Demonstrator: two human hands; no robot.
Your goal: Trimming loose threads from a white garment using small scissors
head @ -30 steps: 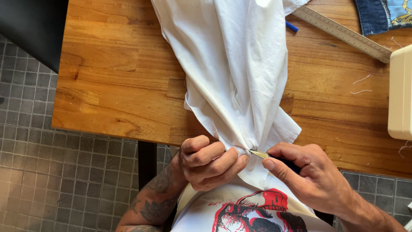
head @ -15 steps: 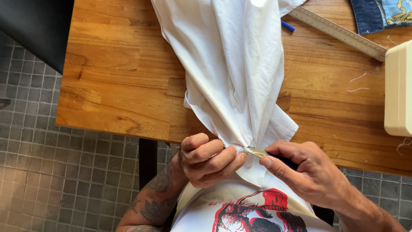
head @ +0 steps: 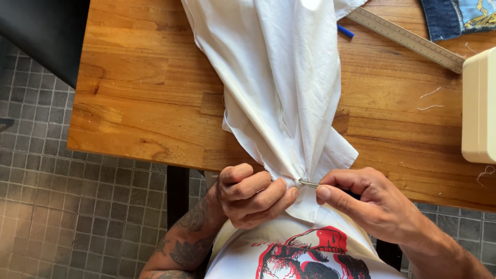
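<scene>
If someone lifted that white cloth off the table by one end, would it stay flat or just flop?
The white cloth would probably flop: it already lies in soft folds and hangs over the table edge. It looks thin and light, bunching easily where the left hand pinches it. It likely wouldn't slip much from a firm pinch.

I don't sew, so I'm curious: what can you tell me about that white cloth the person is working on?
The white cloth looks like thin, creased woven cotton. It lies in long folds down the wooden table and hangs over the near edge, narrowing to a bunch there. The left hand grips that bunch in a fist; the right hand holds a thin metal tool, its tip against the cloth. The cloth's far end runs out of view.
</scene>
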